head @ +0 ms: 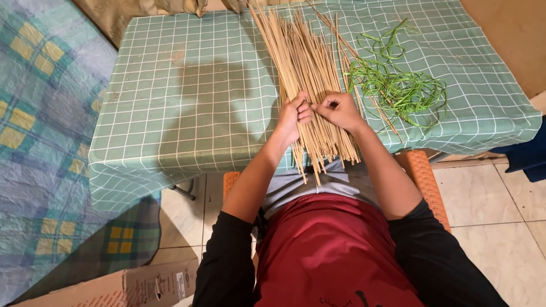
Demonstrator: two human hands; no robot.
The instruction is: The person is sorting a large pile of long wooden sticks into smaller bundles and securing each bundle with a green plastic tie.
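A large bundle of thin pale sticks (301, 62) lies lengthwise on the table, its near ends hanging over the front edge above my lap. My left hand (293, 116) rests on the sticks with its fingers curled around a few of them. My right hand (338, 109) sits just beside it, fingers pinched closed on one or two sticks. The two hands almost touch at the fingertips.
The table wears a green cloth with a white grid (187, 96). A tangle of green strips (398, 85) lies right of the sticks. An orange stool (424, 176) is under me. A checked mat (40, 131) covers the left; a cardboard box (131, 287) sits on the floor.
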